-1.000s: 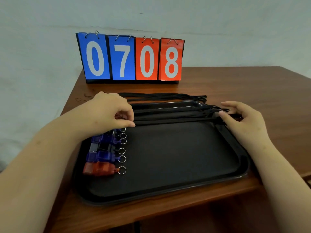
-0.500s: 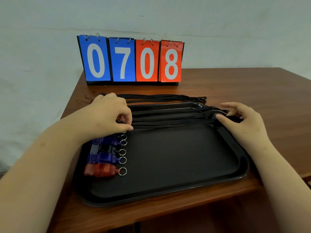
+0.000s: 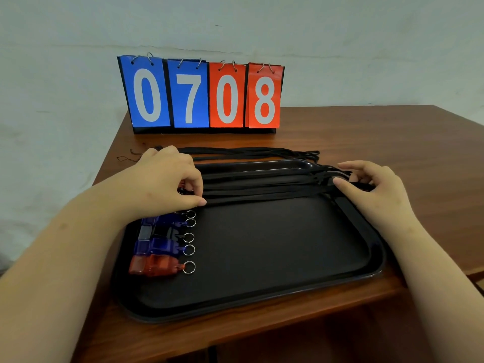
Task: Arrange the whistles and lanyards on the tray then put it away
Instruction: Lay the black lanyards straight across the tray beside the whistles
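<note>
A black tray (image 3: 262, 284) lies on the wooden table. Several whistles sit in a column at its left side, each with a key ring: a red one (image 3: 154, 265) nearest, then blue (image 3: 157, 247), black (image 3: 159, 233) and blue (image 3: 162, 221); more are hidden under my left hand (image 3: 167, 182). Black lanyards (image 3: 262, 189) stretch across the tray's far part. My left hand pinches the left end of a lanyard. My right hand (image 3: 374, 189) pinches its right end at the tray's right rim.
More black lanyards (image 3: 248, 151) lie on the table behind the tray. A flip scoreboard (image 3: 201, 95) reading 0708 stands at the table's far edge against the wall. The table's left edge runs close to the tray; bare wood extends to the right.
Both hands have shifted the held lanyard slightly toward me across the tray's far part. The whistles and tray have stayed in place.
</note>
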